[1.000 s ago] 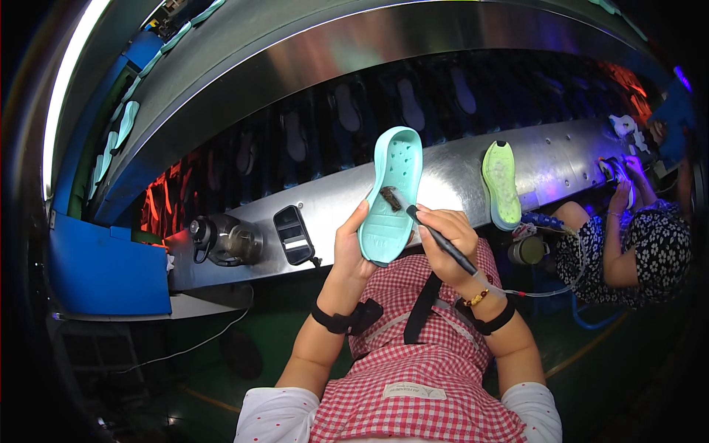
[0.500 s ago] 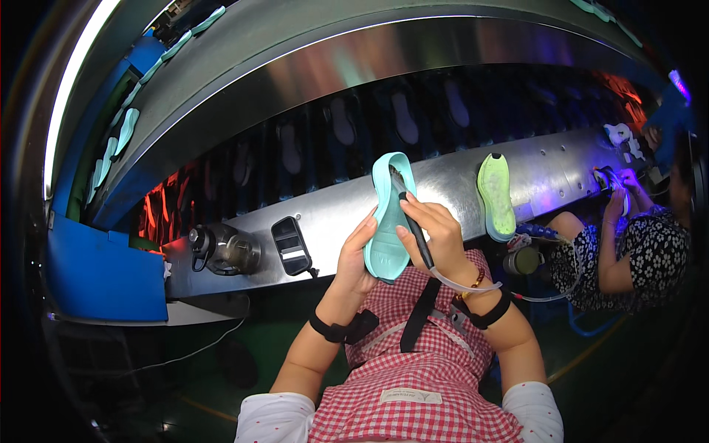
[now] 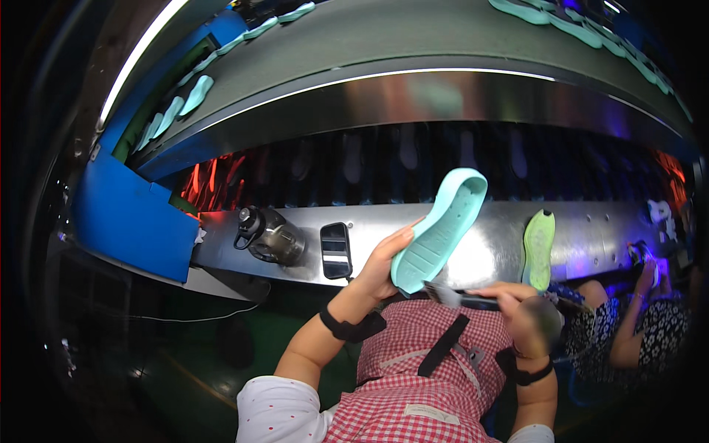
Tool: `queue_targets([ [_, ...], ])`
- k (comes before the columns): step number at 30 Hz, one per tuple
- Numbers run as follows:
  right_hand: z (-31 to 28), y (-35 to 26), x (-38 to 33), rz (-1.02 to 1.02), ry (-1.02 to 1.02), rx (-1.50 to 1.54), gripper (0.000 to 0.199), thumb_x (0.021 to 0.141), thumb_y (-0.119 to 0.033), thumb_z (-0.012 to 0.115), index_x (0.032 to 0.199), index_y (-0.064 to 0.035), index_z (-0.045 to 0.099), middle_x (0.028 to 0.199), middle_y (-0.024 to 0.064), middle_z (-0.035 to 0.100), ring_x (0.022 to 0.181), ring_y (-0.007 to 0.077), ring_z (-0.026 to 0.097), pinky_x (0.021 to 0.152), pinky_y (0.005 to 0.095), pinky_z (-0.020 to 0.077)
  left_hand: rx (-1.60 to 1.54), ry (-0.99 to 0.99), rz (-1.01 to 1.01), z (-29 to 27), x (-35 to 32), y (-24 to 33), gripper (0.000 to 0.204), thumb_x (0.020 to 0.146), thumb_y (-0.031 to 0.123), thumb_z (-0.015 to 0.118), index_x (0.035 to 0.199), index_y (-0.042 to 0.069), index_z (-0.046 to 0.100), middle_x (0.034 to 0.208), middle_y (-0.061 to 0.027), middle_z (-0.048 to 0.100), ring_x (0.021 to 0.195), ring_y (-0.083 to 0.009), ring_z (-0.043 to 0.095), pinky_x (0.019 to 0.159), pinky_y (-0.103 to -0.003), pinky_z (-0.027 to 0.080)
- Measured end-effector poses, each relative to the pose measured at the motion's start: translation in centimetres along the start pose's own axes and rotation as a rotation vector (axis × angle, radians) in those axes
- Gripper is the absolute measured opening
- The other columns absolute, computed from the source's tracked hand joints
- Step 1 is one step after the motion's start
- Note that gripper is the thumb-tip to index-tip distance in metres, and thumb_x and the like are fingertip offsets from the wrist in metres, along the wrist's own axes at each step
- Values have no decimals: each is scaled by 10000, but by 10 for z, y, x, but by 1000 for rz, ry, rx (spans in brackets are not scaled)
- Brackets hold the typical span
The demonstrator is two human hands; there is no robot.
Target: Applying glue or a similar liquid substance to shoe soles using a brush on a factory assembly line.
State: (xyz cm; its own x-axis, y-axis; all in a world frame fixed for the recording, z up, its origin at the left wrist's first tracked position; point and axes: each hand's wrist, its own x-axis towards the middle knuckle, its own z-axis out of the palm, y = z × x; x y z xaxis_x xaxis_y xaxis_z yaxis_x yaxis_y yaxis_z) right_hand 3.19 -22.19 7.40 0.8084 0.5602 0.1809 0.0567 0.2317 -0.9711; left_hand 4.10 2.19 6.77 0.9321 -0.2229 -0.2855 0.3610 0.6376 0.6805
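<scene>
Above the steel table (image 3: 295,221), the left hand (image 3: 384,260) is clasping a mint-green rubber shoe sole (image 3: 439,229) tilted, tread exposed; right hand (image 3: 528,310), blurred, is gripping a dark-handled brush (image 3: 461,297) just below its heel.

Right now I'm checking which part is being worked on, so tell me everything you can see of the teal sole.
The teal sole is a pale mint shoe sole, seemingly soft rubber or foam, with a raised rim around a recessed face and fine ribbing near its lower end. It is held up in the air, tilted, its upper end toward the upper right, in front of the steel shelf. The left hand grips its lower end. The brush, held in the blurred right hand, sits just below that end; contact is unclear.
</scene>
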Motion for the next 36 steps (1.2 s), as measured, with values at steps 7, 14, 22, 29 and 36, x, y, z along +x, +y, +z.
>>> queue_targets([
  [7, -23, 13, -26, -208, 459, 435, 347, 882, -260, 413, 960, 52, 544, 954, 244, 591, 785, 279, 602, 707, 353, 482, 0, -262, 469, 15, -6, 148, 534, 883, 338, 288, 1262, -35, 337, 1213, -235, 447, 1074, -389, 476, 868, -529, 408],
  [14, -23, 36, -24, -104, 529, 537, 351, 885, -238, 406, 992, 70, 536, 987, 252, 578, 784, 275, 595, 719, 344, 488, -577, 265, 920, -17, 55, 278, 808, 832, 579, 267, 1374, 70, -49, 1454, -83, 9, 1330, -305, 81, 1034, -553, 126],
  [22, -38, 49, -21, -31, 642, 544, 290, 858, -115, 469, 1082, 65, 509, 1075, 197, 554, 833, 197, 574, 764, 288, 463, -67, 336, 893, -41, 73, 285, 816, 817, 388, 512, 1374, 37, 30, 1430, -167, 59, 1324, -299, 108, 1066, -413, 135],
  [29, -55, 65, -30, 0, 778, 515, 223, 762, 58, 569, 984, 49, 556, 993, 162, 595, 814, 170, 590, 736, 250, 487, 561, 537, 784, -1, 95, 305, 700, 791, 334, 571, 1336, 34, 251, 1390, -154, 236, 1299, -264, 197, 1059, -368, 127],
  [36, -74, 79, -42, 3, 900, 455, 209, 736, 51, 584, 945, 51, 587, 932, 138, 616, 710, 109, 541, 683, 215, 446, 1543, 339, 735, 158, 165, 279, 630, 740, 315, 592, 1247, -13, 411, 1260, -189, 434, 1211, -280, 364, 998, -348, 266],
])
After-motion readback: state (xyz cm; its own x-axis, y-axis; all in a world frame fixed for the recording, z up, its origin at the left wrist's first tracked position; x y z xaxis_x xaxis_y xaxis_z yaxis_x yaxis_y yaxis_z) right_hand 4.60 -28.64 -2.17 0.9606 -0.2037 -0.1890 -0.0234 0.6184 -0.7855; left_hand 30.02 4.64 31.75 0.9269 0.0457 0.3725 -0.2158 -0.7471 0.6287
